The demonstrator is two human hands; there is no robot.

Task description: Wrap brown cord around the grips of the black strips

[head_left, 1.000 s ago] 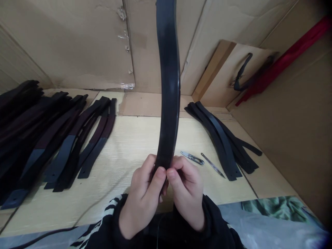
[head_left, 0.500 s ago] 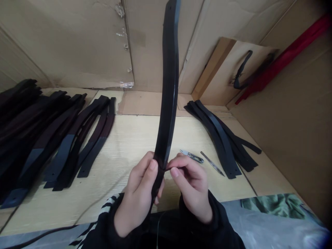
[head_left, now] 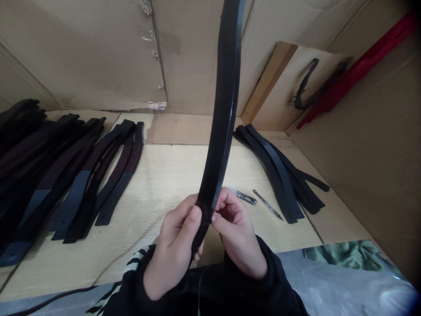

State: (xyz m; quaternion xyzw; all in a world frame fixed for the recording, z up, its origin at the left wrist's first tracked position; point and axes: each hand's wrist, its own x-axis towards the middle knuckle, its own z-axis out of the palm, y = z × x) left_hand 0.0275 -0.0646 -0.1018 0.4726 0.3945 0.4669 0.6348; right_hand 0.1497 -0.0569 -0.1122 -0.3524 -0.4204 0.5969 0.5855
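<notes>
Dark curved strip (head_left: 219, 131) held by left hand (head_left: 177, 241) above surface (head_left: 167, 175); edge touched by right hand (head_left: 239, 232), grip can't be told.

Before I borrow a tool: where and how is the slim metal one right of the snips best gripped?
Probably the middle of the slim metal tool, pinched from above across its length: it lies flat on the table, and its near end, beside the right pile of black strips, seemingly tapers to a point.
</notes>
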